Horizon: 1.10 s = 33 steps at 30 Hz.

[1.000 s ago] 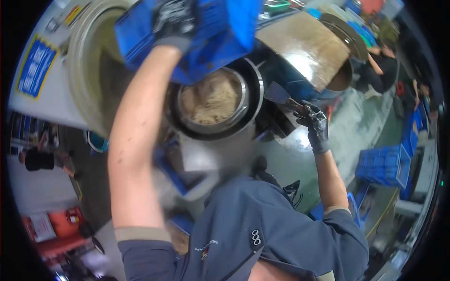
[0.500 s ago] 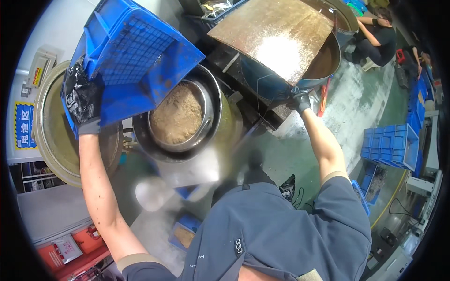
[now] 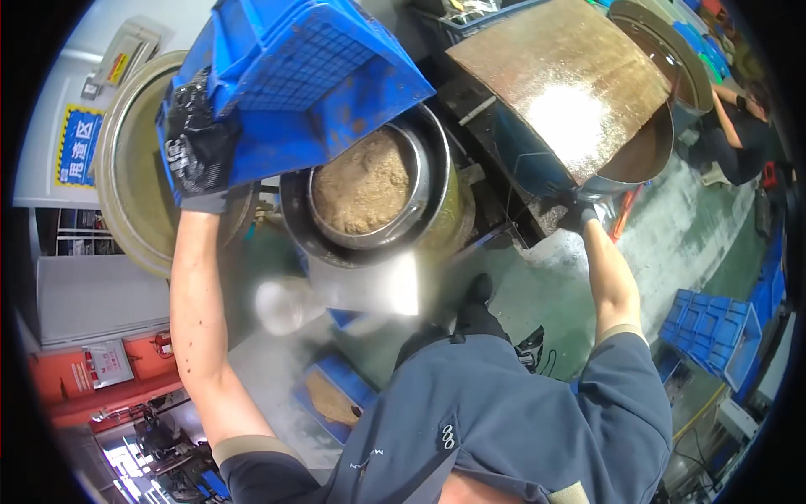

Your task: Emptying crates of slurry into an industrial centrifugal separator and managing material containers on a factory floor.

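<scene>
My left hand (image 3: 200, 147), in a black-and-grey glove, is closed on the side of a blue plastic crate (image 3: 336, 126). The crate is tilted, its open side facing down toward a round metal drum (image 3: 438, 168). Inside the drum sits a bucket-like inner vessel filled with brown, grainy material (image 3: 369, 185). My right hand (image 3: 581, 215), gloved as well, is at the near rim of a blue round tub (image 3: 525, 151), below a corner of the stained flat board (image 3: 571, 76) lying across it. The right fingers are dark and mostly hidden.
A large round lid (image 3: 126, 168) stands open left of the drum. On the floor lies a blue crate with brown material (image 3: 332, 399). Stacked blue crates (image 3: 709, 332) stand at right, and a person (image 3: 743, 139) crouches at far right. A red-handled tool (image 3: 623, 214) leans by the tub.
The whole view has shifted, so the crate, drum and tub appear farther right. The left hand still grips the tilted crate, and the right hand remains at the tub's rim.
</scene>
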Each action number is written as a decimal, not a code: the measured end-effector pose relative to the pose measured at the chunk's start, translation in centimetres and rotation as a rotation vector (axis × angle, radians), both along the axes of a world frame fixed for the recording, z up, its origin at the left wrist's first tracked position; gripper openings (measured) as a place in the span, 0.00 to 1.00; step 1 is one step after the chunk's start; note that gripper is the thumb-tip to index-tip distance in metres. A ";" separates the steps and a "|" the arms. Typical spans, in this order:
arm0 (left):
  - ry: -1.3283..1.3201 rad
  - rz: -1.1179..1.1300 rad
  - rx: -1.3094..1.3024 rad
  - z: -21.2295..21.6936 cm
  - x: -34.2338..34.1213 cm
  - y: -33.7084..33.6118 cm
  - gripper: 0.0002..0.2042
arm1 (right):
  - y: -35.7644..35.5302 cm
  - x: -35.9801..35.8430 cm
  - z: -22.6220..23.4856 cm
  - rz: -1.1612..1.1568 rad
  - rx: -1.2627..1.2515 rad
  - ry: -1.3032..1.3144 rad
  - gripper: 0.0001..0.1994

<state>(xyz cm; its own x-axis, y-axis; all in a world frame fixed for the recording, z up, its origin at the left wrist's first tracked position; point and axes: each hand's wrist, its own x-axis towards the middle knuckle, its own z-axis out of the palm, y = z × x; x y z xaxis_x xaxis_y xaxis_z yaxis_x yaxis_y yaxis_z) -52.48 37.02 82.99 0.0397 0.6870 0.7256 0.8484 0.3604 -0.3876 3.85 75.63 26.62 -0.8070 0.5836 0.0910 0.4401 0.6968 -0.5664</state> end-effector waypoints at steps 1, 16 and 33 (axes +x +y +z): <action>0.026 0.037 -0.024 0.2 0.7 -0.9 0.24 | -3.0 -2.3 0.2 0.013 -0.780 0.146 0.11; -0.312 -0.213 -0.446 -15.1 19.5 -18.4 0.24 | -35.9 -21.0 35.8 -0.020 -1.603 0.791 0.27; -1.975 -0.526 0.824 -16.8 21.3 -30.6 0.23 | -33.8 -14.8 22.9 0.273 0.293 0.119 0.32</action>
